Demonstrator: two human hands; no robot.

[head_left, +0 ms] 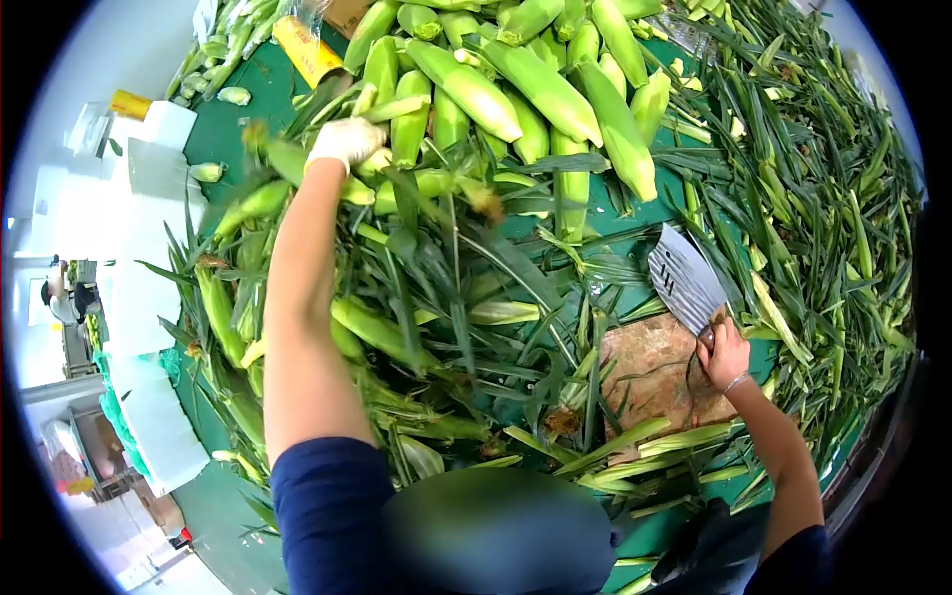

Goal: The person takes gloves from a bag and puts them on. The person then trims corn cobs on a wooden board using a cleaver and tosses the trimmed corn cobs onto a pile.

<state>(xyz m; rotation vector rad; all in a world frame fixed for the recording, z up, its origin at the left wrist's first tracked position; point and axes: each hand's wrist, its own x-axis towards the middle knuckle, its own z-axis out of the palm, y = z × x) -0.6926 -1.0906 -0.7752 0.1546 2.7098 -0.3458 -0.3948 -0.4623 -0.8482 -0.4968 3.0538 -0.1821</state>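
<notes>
My left hand (347, 142), in a white glove, reaches to the far side and is closed on an ear of corn (286, 159), which is blurred and partly covered by the hand. Beside it lie trimmed ears in green husks (506, 84), heaped at the back. My bare right hand (727, 355) grips the dark handle of a cleaver (684, 278). Its broad blade, with slots in it, points away from me above the far edge of a worn cutting board (664, 382). Under my left arm, untrimmed ears with long leaves (382, 332) are piled.
Cut leaves and husks (803, 188) form a large heap on the right. Husk strips (654, 451) lie along the board's near edge. A yellow roll (307, 50) stands at the back left of the green table (213, 124). White foam boxes (149, 228) line the left side.
</notes>
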